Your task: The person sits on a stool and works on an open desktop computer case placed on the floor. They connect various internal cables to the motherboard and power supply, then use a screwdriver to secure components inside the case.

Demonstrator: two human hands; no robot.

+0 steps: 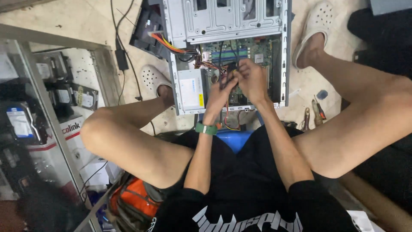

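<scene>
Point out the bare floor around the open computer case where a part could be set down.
Bare floor lies left of the open case, past the black cable. Right, by the screwdrivers, it is tight. Both the left hand and right hand crowd the case's inside.

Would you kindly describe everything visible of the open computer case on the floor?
The open computer case lies flat on the pale floor between the person's feet, side panel off. Its grey metal frame holds drive bays at the top, a silver power supply at the left, a green motherboard and red, yellow and black cables. The left hand and right hand reach inside together.
</scene>
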